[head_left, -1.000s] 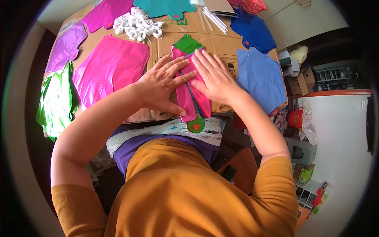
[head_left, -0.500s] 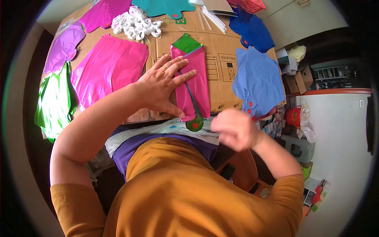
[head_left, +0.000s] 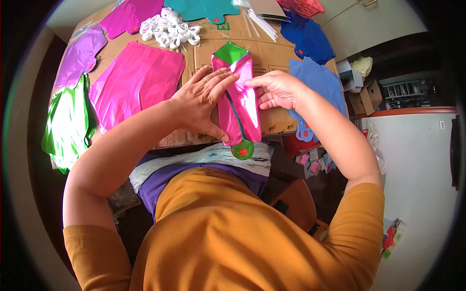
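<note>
On cardboard (head_left: 204,51), I'm pressing my left hand (head_left: 199,99) flat, fingers spread, on folded pink foil balloon (head_left: 239,104); right hand (head_left: 276,89) is pinching its edge.

I see bare cardboard (head_left: 272,53) beyond my hands, hemmed by the pink sheet (head_left: 133,82) and blue balloons (head_left: 318,80).

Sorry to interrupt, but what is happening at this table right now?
A person is folding a pink foil balloon lengthwise on a flattened cardboard sheet. The left hand presses it flat while the right hand pinches its upper edge. More flat foil balloons lie around.
</note>
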`<state>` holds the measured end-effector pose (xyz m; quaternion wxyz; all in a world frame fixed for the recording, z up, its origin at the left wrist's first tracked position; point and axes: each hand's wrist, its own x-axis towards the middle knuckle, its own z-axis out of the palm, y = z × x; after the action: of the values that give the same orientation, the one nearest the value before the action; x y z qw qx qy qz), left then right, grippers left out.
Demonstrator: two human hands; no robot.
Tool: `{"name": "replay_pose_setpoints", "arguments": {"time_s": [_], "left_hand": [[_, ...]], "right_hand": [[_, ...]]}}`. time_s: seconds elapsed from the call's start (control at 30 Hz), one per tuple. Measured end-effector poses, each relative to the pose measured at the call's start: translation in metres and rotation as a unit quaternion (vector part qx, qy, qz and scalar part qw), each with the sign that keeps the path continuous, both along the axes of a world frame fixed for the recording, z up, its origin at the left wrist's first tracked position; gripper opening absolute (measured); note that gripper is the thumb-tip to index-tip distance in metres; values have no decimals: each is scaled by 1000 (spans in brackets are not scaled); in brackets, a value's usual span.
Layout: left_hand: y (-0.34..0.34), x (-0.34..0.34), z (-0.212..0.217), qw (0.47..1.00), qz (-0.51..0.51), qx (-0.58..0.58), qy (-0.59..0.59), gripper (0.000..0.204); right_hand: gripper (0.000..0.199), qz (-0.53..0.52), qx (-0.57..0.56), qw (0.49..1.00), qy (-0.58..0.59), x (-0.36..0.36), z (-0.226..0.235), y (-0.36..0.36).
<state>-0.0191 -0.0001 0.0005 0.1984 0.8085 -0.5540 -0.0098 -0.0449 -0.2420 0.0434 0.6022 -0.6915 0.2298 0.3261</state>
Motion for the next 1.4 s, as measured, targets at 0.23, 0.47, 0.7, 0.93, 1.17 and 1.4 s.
{"name": "replay_pose_setpoints", "arguments": {"time_s": [0.23,0.47,0.7,0.93,1.17,1.4], "left_hand": [[2,0,0,1000,-1,-14,-2,133],[2,1,0,1000,-5,-14,-2,133],[12,6,10,967,2,-214,139,112],[1,-23,39,641,142,-300,692,59],[-10,-37,38,721,128,-302,611,22],[-4,-48,38,726,136,-292,608,21]], "right_hand": [[17,-72,34,996,-45,-11,-7,22],[17,-87,107,988,-62,-14,-28,20],[15,-121,91,969,-196,-25,-35,22],[11,-153,204,930,-266,-55,-9,41],[10,-159,174,920,-314,-72,1,51],[11,-146,152,929,-304,-86,-1,54]]}}
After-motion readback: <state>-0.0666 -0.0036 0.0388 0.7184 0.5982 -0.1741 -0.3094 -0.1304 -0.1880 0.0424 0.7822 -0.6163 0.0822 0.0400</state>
